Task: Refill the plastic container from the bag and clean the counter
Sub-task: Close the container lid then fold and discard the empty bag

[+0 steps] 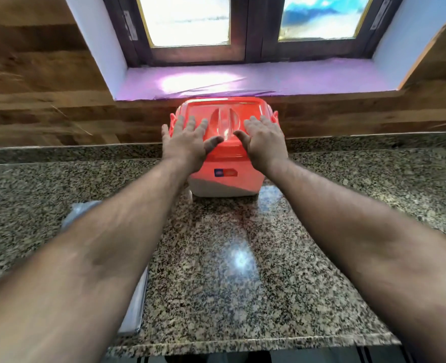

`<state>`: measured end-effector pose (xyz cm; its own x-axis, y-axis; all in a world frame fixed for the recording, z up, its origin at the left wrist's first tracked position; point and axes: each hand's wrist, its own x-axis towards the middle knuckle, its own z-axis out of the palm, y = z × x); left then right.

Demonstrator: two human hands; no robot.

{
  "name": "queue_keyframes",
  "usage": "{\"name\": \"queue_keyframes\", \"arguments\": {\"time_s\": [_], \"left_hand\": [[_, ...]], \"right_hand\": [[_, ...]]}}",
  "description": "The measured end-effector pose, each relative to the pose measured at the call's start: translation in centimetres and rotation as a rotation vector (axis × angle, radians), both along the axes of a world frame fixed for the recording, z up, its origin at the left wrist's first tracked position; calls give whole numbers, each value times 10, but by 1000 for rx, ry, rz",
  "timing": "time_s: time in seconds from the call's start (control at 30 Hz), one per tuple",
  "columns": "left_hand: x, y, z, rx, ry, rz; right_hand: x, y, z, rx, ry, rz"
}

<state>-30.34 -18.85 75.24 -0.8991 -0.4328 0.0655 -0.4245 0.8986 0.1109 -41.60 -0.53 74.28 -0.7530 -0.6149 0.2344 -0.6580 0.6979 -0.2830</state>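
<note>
Lidded plastic container (226,179), white contents low inside

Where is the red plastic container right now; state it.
The red plastic container sits centre of the head view, at the back of the granite counter under the window sill.

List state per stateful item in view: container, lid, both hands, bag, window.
plastic container: upright on the counter, white contents showing in its lower part
red lid: on, appears shut
left hand: open, flat on the lid, no grip
right hand: open, flat on the lid, no grip
plastic bag: flat, mostly hidden under the left forearm
window: shut
</note>
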Motion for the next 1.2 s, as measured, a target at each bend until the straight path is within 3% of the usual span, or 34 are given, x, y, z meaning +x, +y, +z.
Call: {"name": "queue_keyframes", "arguments": {"time_s": [0.1, 0.27, 0.4, 0.57, 0.67, 0.87, 0.93, 1.0, 1.07, 1.13, 1.2], "left_hand": [[-3, 5, 3, -19, -41, 36], [37, 4, -22, 64, 96, 36], [99, 10, -54, 182, 168, 32], [185, -24, -88, 335, 165, 237], [236, -61, -97, 452, 144, 401], [323, -155, -131, 514, -101, 591], [345, -181, -148, 555, -149, 654], [362, -205, -165, 599, -164, 709], [373, -226, -178, 691, -156, 737], [380, -243, -187, 793, -107, 757], [385, -256, -193, 873, -49, 778]], "right_hand": [[-6, -2, -3, 18, 22, -7], [42, 13, -25, -15, 73, -34], [110, 8, -67, 3, 94, 171], [191, -41, -109, 11, -81, 385], [238, -80, -112, 33, -300, 279], [283, -148, -128, 139, -813, -147], [283, -166, -165, 98, -932, -262], [263, -183, -253, 64, -974, -344], [258, -191, -282, 7, -1040, -382], [285, -191, -206, -76, -1051, -419], [296, -192, -172, -95, -1078, -437]]}}
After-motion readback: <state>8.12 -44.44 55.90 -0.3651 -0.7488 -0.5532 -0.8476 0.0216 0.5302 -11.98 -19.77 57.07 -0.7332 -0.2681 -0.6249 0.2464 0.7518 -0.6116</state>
